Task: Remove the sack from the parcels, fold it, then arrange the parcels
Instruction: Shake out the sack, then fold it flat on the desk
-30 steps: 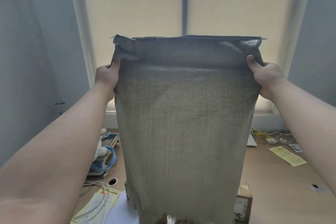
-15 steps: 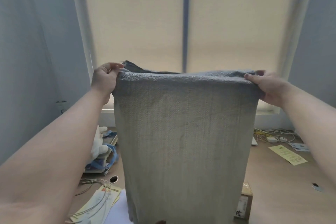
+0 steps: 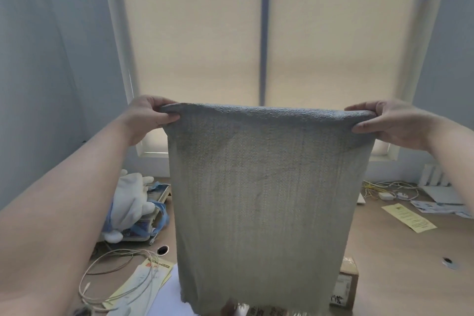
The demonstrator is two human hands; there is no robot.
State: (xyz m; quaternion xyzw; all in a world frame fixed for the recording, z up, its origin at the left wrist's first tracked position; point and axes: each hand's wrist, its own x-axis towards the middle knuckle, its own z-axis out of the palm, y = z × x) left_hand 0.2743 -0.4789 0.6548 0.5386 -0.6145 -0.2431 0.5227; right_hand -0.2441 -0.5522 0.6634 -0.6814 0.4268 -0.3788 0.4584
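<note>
The sack (image 3: pixel 266 187) hangs in the air in front of the window blind (image 3: pixel 205 33), spread flat and wide between both hands, its top edge rounded over in a fold and its frayed lower edge low over the table (image 3: pixel 400 259). The left hand (image 3: pixel 147 113) pinches the top left corner, with the thumb on the near side and the fingers curled over the fold. The right hand (image 3: pixel 392 120) grips the top right corner the same way. Both arms are stretched forward and well apart. A brown cardboard parcel (image 3: pixel 346 287) stands on the table, partly hidden behind the sack's lower right corner. A strip of printed packaging (image 3: pixel 266 312) shows just under the frayed edge, too hidden to tell more. On the left of the table lie a white plush toy (image 3: pixel 130 200), a looped cable (image 3: pixel 112 277) and yellow papers (image 3: pixel 151 279). On the right lie a yellow slip (image 3: pixel 407 218) and tangled cords (image 3: pixel 384 187).
</note>
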